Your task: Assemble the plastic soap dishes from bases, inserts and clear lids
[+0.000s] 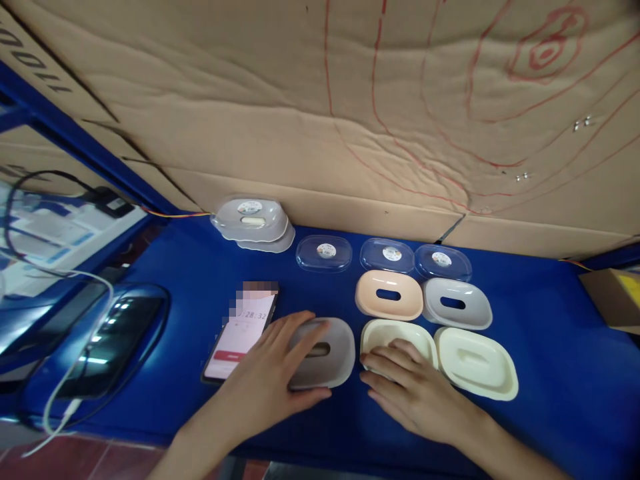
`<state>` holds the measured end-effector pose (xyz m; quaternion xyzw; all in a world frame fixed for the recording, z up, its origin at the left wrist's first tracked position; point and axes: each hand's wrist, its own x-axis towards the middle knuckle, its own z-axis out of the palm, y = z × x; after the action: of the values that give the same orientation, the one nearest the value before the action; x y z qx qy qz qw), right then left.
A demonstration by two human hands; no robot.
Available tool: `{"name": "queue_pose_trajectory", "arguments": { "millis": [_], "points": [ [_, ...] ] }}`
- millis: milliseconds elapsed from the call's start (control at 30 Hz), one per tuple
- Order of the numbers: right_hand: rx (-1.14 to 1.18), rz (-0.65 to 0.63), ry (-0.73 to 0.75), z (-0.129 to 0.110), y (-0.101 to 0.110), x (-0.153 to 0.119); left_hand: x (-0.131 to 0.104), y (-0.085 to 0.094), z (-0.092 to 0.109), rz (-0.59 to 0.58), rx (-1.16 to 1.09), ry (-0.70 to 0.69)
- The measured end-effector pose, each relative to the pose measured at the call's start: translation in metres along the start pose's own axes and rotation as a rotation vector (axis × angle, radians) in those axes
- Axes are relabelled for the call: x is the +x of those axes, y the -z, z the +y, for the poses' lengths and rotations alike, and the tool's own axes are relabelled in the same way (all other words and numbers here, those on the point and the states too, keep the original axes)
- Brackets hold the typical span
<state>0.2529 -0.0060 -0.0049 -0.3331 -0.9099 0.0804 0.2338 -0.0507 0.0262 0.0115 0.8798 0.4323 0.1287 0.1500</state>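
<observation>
My left hand (280, 367) is spread around a grey oval dish (340, 353) with a slot in its middle, thumb at the near edge and fingers over its left and far sides. My right hand (410, 387) rests on the near left part of a cream dish (400, 330), fingers slightly bent. Right of it lies another cream dish (477, 363). Behind them sit a peach dish (370, 303) and a light grey dish (470, 313), both slotted. Three clear lids with round stickers (317, 263) (375, 260) (457, 270) form a row farther back.
A phone (243, 333) showing a timer lies left of my left hand. Grey lidded dishes (233, 227) are stacked at the back left. A dark device (120, 340) and white cable (57, 393) lie at far left. Cardboard (300, 100) stands behind the blue table (200, 260).
</observation>
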Motion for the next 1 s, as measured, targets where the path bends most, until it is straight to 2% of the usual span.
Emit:
{"name": "queue_pose_trajectory", "arguments": {
  "millis": [167, 433, 700, 1000],
  "points": [
    [-0.002, -0.015, -0.011, 0.0, 0.002, -0.002, -0.009, -0.01, 0.0, -0.011, 0.066, -0.047],
    [-0.029, -0.01, 0.018, -0.002, 0.003, -0.001, -0.004, -0.025, -0.005, 0.064, 0.212, -0.16],
    [-0.038, -0.018, 0.013, 0.001, 0.001, -0.004, 0.007, -0.025, -0.001, 0.086, 0.383, -0.288],
    [-0.042, -0.031, 0.02, 0.002, 0.0, -0.003, 0.008, -0.022, 0.0, 0.047, 0.336, -0.306]
  ]
}}
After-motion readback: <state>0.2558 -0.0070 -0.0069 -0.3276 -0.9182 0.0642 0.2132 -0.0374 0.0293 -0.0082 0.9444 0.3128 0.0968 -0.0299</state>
